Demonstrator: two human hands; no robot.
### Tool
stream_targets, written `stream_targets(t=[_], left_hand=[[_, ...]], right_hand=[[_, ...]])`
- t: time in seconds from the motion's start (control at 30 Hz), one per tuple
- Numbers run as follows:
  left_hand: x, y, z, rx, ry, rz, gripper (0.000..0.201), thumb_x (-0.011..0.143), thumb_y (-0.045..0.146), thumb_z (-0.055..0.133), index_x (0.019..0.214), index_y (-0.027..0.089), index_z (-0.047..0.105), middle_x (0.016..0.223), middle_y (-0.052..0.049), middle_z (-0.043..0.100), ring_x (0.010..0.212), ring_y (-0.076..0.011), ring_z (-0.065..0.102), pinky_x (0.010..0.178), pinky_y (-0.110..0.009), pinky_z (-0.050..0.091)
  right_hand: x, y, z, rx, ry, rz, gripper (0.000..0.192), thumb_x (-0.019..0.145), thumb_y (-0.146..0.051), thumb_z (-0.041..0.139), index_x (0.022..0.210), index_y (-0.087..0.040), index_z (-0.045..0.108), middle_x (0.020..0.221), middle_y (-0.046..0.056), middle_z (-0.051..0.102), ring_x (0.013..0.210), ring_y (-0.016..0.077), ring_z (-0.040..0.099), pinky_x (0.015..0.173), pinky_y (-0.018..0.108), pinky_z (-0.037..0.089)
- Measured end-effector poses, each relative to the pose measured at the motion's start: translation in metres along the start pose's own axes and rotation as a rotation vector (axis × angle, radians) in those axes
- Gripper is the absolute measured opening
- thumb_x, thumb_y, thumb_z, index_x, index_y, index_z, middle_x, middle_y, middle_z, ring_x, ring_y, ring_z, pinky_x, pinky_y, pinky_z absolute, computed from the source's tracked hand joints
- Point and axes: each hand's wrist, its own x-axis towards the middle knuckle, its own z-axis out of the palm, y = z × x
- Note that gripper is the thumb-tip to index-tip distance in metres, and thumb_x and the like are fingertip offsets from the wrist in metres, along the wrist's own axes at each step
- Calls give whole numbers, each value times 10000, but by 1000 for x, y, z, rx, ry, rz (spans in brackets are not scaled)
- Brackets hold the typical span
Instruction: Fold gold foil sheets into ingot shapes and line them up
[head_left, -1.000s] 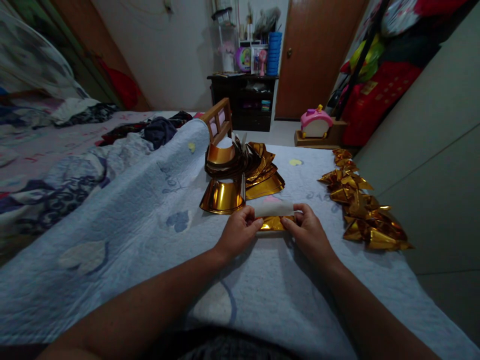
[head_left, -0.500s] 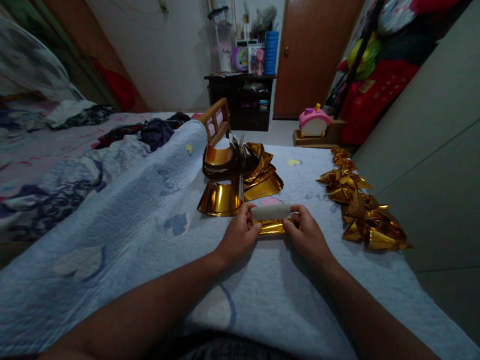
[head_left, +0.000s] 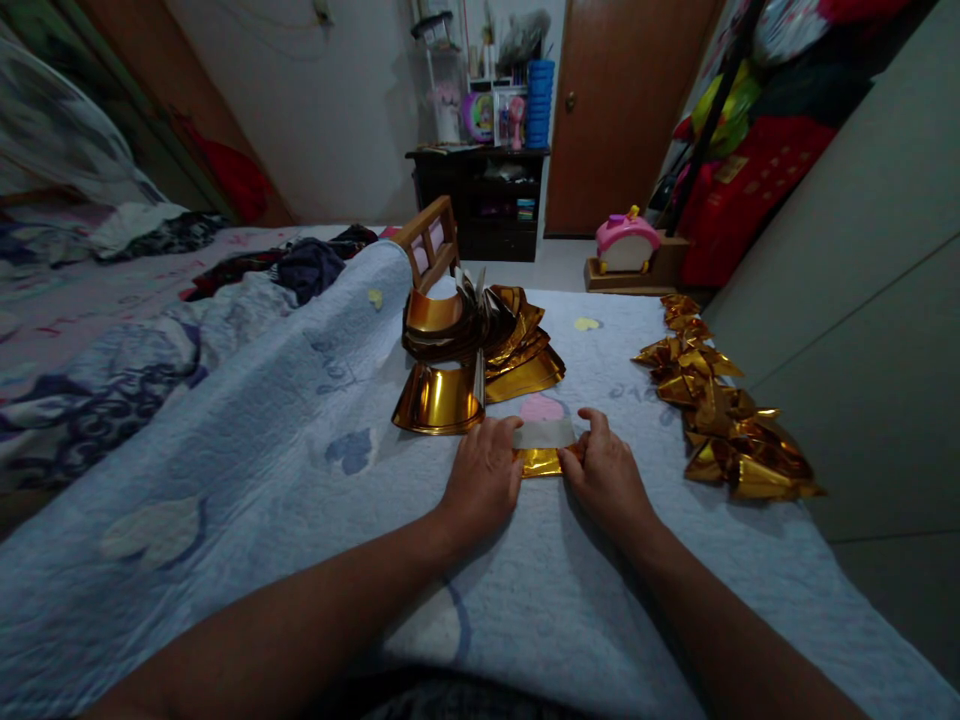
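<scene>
A sheet of gold foil paper (head_left: 541, 463) lies on the bedcover between my hands, with its pale grey back side (head_left: 544, 433) showing as a band along the far edge. My left hand (head_left: 484, 470) is laid over the left end, its fingers together and the thumb side along the paper. At the right end my right hand (head_left: 606, 475) holds the paper with the thumb on the gold fold, its index finger raised. The fingertips under the right palm are hidden. Just beyond my left hand sits a curved stack of gold foil sheets (head_left: 439, 400).
More fanned gold sheets (head_left: 525, 375) lie behind the stack. A row of folded gold foil pieces (head_left: 712, 410) runs along the bed's right edge. A wooden headboard (head_left: 431, 245) stands at the far end, and rumpled clothes (head_left: 311, 268) lie on the left.
The raised pale band has gone down flat toward the bed. My left hand has turned from pinching the left end to lying over it. My right index finger has lifted off the paper.
</scene>
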Motion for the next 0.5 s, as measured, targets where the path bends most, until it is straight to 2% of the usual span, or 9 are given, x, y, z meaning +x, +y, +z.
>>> stream_targets(t=[0.2, 0.33, 0.4, 0.5], left_hand=[[-4, 5, 1, 234, 113, 147, 101, 926, 214, 630, 1012, 247, 672, 1161, -82, 551, 1068, -269, 485, 895, -426, 454], [-9, 5, 1, 303, 215, 281, 87, 925, 257, 666, 994, 291, 706, 1243, -60, 586, 1119, -280, 472, 940, -454, 405], [-9, 5, -2, 329, 190, 346, 104, 943, 262, 641, 1023, 280, 705, 1254, -55, 615, 1114, -276, 494, 948, -460, 402], [-6, 7, -8, 353, 25, 436, 147, 982, 237, 574, 1078, 214, 683, 1080, -64, 683, 1019, -251, 565, 923, -439, 449]], right_hand=[[0, -2, -2, -103, 3, 3, 452, 894, -203, 600, 1307, -94, 451, 882, 90, 672, 863, 261, 617, 815, 345, 398], [-1, -3, -3, -142, -2, 19, 353, 899, -210, 621, 1222, -121, 513, 850, 76, 657, 849, 264, 597, 786, 344, 376], [-1, -3, -5, -177, 15, 4, 268, 899, -215, 627, 1148, -143, 561, 867, 82, 651, 865, 270, 577, 779, 352, 361], [-1, -2, -7, -231, 68, -63, 109, 899, -197, 622, 1007, -188, 628, 962, 99, 637, 932, 281, 535, 783, 360, 337]])
